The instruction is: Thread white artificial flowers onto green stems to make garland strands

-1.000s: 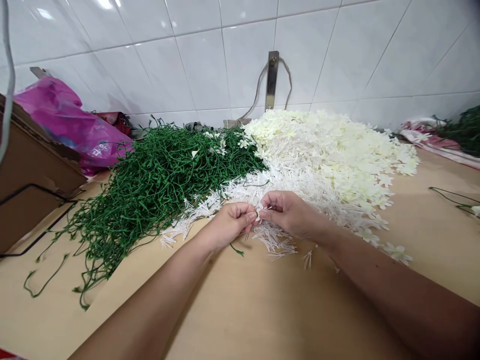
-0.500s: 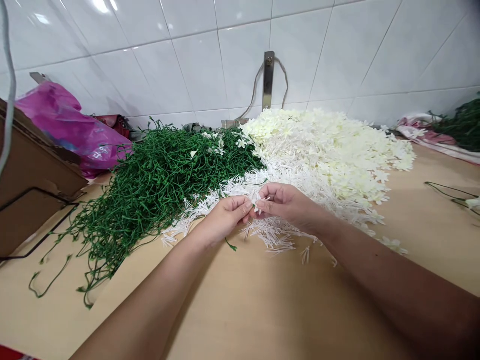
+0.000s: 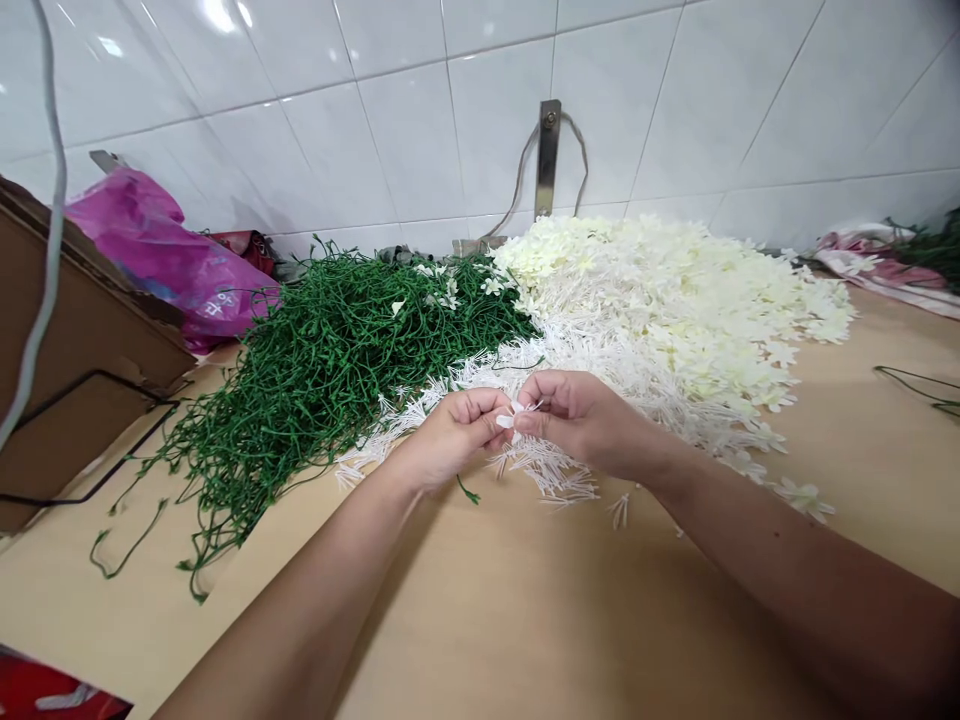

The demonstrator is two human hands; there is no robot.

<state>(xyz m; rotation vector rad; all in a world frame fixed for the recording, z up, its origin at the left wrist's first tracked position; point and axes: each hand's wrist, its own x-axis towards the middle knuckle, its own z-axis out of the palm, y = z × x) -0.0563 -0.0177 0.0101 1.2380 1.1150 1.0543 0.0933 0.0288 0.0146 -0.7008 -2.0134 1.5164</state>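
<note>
My left hand (image 3: 454, 435) and my right hand (image 3: 577, 415) meet fingertip to fingertip above a wooden table (image 3: 525, 620). Both are closed in a pinch. My left hand pinches a thin green stem (image 3: 469, 493) whose tip pokes out below the palm. My right hand pinches a small white stamen piece (image 3: 517, 409) against it. Just beyond the hands lies a heap of white plastic stamens (image 3: 570, 375). A pile of green stems (image 3: 322, 350) spreads to the left, and a mound of cream fabric flowers (image 3: 675, 290) lies to the right.
A brown cardboard box (image 3: 75, 350) with a pink plastic bag (image 3: 165, 260) behind it stands at the left. A white tiled wall (image 3: 420, 120) backs the table, with a metal bracket (image 3: 547, 155). More green stems and cloth (image 3: 892, 260) lie far right.
The hands rose slightly and stay pinched together; the fingers have shifted a little on the stamen piece. The view has drifted slightly.
</note>
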